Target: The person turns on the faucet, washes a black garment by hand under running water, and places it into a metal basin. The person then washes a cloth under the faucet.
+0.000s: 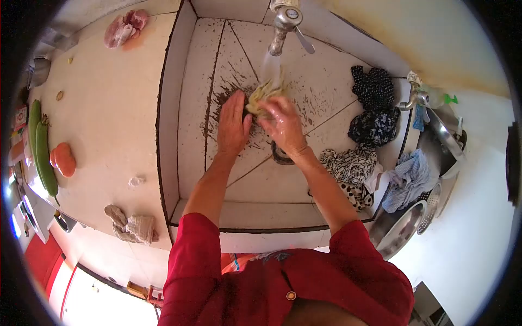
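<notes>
Water runs from the tap [286, 24] onto a wet yellowish cloth [265, 92] in the tiled sink. My right hand [284, 125] has its fingers closed on this cloth. Just to the left of it, my left hand [234, 122] lies with its fingers stretched out, close to the cloth's edge. Dark brown splashes [217, 100] mark the tiles around both hands. Below my right wrist shows part of a dark ring [281, 154], the rest covered by my arm.
Patterned cloths [348, 165] and black dotted cloths [375, 89] lie along the sink's right side. Beyond are a second tap [418, 98], a blue cloth [408, 179] and a metal bowl [402, 231]. The left counter [109, 108] holds green gourds [43, 155], tomatoes [63, 159] and crumpled cloths [130, 225].
</notes>
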Demonstrator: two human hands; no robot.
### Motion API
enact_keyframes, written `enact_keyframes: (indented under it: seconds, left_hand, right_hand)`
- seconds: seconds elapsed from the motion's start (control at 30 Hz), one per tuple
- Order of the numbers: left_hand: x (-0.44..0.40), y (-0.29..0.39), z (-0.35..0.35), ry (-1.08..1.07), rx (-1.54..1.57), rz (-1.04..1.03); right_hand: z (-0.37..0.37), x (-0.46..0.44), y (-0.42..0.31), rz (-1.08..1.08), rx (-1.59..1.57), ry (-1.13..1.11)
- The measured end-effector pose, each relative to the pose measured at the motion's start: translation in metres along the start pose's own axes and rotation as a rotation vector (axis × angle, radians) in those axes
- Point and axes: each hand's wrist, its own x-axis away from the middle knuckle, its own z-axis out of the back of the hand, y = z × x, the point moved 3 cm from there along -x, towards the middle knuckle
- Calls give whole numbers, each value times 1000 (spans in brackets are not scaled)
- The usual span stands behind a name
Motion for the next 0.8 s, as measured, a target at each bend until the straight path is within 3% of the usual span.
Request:
enact_keyframes:
  seconds: [0.1,0.13,0.23,0.33,0.43,0.53,0.57,0.63,0.7,0.73,0.8]
  left_hand:
    - [-5,5,10,-8,-47,-57]
    - [-4,10,11,-26,-79,-78]
    - [-7,14,8,-116,-181,-79]
    - [-9,12,-2,-98,-256,-40]
    - [-11,14,-1,-115,-315,-38]
    - [-9,11,-7,-184,-549,-59]
    - [-6,12,-7,-246,-551,-41]
    - [-12,15,1,-364,-564,-16]
    - [-5,16,-2,-268,-374,-12]
    - [-11,14,-3,-197,-284,-18]
    - [-7,15,-2,-213,-279,2]
  right_hand:
    - [-6,4,22,-40,-215,154]
    - [-2,-9,23,-48,-156,321]
    - [-38,-52,33,-151,63,457]
    - [-65,-70,41,-23,336,285]
    - [-61,-57,40,-35,-100,274]
    - [-48,-22,1,189,7,223]
    - [-63,-16,4,195,85,204]
    - [-110,-23,56,-3,-64,186]
    - [-135,-54,109,-249,-331,121]
    - [-123,-81,111,-262,-374,78]
    - [-93,-71,70,-19,4,166]
